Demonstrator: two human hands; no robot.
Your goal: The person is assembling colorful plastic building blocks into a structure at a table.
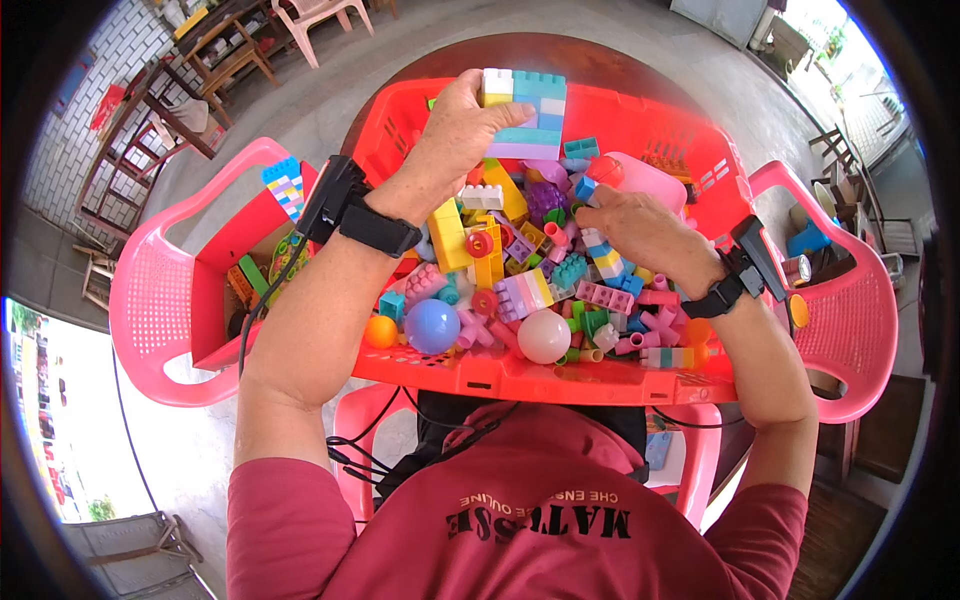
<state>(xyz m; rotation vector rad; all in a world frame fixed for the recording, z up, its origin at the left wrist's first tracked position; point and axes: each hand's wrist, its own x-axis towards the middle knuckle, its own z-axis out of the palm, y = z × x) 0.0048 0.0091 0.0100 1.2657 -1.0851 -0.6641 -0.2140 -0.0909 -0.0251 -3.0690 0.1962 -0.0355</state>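
My left hand [455,131] grips a flat panel of stacked plastic building bricks [529,139] in white, yellow, teal, blue and lilac. It is held up over the far side of a red plastic basket [540,380], with my thumb across its face. My right hand [637,225] reaches into the basket, its fingertips around a small blue brick [586,187]. Below that hand lies a striped stack of bricks [602,255]. A lilac, white and yellow brick stack [523,294] rests among the loose pieces. A blue ball [432,327] and a pale ball [544,337] sit at the near side.
The basket stands on a dark round table [517,56]. At the left, a pink plastic chair [161,300] holds a red box [232,247] with toys and another brick panel [283,187]. Another pink chair [844,300] is at the right. Black cables [360,450] hang near my lap.
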